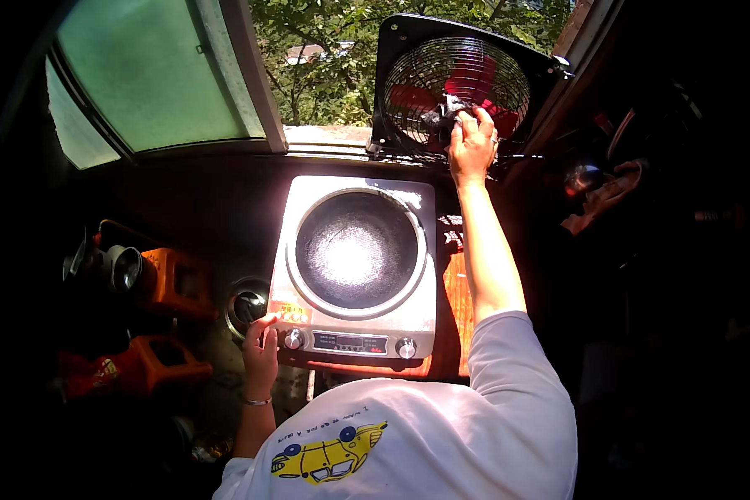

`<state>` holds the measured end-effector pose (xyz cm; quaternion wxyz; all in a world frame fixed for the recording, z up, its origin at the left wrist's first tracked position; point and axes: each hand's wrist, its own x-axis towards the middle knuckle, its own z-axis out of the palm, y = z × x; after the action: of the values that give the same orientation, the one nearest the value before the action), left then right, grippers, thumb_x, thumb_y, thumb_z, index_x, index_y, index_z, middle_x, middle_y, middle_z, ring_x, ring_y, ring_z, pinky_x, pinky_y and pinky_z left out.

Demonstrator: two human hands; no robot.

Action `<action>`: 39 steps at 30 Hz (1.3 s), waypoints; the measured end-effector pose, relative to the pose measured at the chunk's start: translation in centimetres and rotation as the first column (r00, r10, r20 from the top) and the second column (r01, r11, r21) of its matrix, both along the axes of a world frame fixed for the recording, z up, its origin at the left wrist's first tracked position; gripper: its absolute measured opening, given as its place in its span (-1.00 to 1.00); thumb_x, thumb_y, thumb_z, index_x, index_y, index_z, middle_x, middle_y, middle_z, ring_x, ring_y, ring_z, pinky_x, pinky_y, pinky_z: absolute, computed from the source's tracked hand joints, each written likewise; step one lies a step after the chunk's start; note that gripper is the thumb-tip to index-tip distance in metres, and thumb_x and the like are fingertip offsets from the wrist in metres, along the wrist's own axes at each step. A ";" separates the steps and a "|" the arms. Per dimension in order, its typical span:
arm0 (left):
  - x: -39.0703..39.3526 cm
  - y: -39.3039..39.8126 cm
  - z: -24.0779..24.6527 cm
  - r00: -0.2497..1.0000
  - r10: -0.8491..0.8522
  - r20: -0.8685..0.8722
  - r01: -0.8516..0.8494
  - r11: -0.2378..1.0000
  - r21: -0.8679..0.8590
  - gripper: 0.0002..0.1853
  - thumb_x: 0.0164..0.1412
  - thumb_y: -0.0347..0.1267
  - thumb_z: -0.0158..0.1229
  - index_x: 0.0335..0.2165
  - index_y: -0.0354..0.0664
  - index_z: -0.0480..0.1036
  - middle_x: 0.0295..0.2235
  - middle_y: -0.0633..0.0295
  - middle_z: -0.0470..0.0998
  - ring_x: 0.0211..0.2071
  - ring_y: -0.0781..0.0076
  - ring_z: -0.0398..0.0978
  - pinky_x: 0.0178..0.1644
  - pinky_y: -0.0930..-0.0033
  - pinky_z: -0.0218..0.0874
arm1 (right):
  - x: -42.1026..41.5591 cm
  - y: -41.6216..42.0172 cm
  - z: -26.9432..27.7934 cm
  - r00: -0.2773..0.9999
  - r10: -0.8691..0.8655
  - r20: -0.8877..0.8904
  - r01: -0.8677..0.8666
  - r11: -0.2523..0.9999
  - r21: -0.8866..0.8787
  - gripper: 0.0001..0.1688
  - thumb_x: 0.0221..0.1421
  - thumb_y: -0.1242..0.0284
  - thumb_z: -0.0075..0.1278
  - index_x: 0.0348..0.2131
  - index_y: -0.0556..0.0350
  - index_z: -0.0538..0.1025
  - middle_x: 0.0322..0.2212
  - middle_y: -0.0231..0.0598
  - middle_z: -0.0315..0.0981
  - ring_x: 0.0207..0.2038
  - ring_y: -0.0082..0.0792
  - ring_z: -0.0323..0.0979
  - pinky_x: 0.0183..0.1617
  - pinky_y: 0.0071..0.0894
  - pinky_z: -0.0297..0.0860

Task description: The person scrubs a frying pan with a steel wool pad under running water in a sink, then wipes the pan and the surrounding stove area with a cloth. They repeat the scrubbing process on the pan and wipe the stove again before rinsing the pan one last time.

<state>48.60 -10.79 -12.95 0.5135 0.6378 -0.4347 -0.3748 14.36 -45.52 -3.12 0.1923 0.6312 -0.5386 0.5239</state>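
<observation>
My right hand [473, 145] reaches up to a black-framed exhaust fan [390, 39] with red blades, standing in the window opening. Its fingers press a crumpled black-and-white cloth or wipe [455, 104] against the fan's round wire grille. A concave induction cooker [422, 315] sits in front of me, its dark recessed bowl [322, 219] throwing back bright sunlight. Two knobs and a display panel [350, 342] line its front. At the front left corner, my left hand [261, 356] rests its fingertips at the cooker's edge, fingers apart, holding nothing visible.
The cooker stands on a reddish wooden surface [456, 294]. Orange stools [201, 304] and a metal pot [127, 269] are low at left. A round metal vessel [232, 315] lies near my left hand. A frosted window pane [156, 81] is at upper left; the right side is dark.
</observation>
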 end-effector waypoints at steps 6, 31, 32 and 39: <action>0.1 1.7 -0.8 0.992 0.072 -0.101 -0.062 0.993 0.096 -0.77 0.13 -0.52 -0.09 -0.21 -0.32 0.36 -0.25 0.23 0.42 -0.28 0.58 0.36 -0.25 0.59 0.21 | -0.2 1.1 -1.3 0.937 0.104 -0.334 -0.120 0.992 -0.028 -0.61 -0.18 0.42 0.03 -0.25 -0.37 0.45 -0.09 -0.54 0.27 0.05 -0.29 0.11 0.07 -0.04 0.00; -3.9 -0.9 2.7 0.981 -0.108 0.164 0.108 0.994 0.008 -0.78 0.12 -0.50 -0.08 -0.23 -0.27 0.39 -0.38 0.32 0.42 -0.49 0.72 0.28 -0.42 0.67 0.13 | 0.8 1.2 1.0 0.994 0.096 0.061 -0.100 0.992 0.073 -0.70 -0.07 0.27 -0.04 -0.30 -0.01 0.47 -0.27 -0.24 0.37 -0.15 -0.18 0.28 -0.06 -0.16 0.16; -4.4 -1.1 3.1 0.978 -0.111 0.179 0.114 0.993 -0.006 -0.78 0.12 -0.50 -0.08 -0.22 -0.27 0.39 -0.36 0.31 0.43 -0.47 0.70 0.30 -0.40 0.67 0.13 | 1.4 1.2 0.6 0.999 -0.029 -0.032 0.030 0.999 0.022 -0.71 -0.08 0.28 -0.04 -0.29 -0.07 0.45 -0.24 -0.30 0.36 -0.14 -0.25 0.26 -0.06 -0.17 0.14; -4.3 -0.5 2.0 0.978 -0.122 0.171 0.114 0.992 0.054 -0.76 0.08 -0.54 -0.08 -0.23 -0.31 0.38 -0.26 0.20 0.46 -0.25 0.51 0.38 -0.14 0.52 0.17 | -1.8 1.5 0.6 0.831 0.227 -0.508 -0.213 0.973 0.087 -0.75 -0.20 0.33 0.04 -0.37 -0.27 0.46 -0.26 -0.58 0.33 -0.10 -0.43 0.22 0.02 -0.12 0.05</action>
<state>44.27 -11.31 -10.95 0.4364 0.6524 -0.5066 -0.3569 12.59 -43.98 -2.55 0.2591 0.8084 -0.3982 0.3475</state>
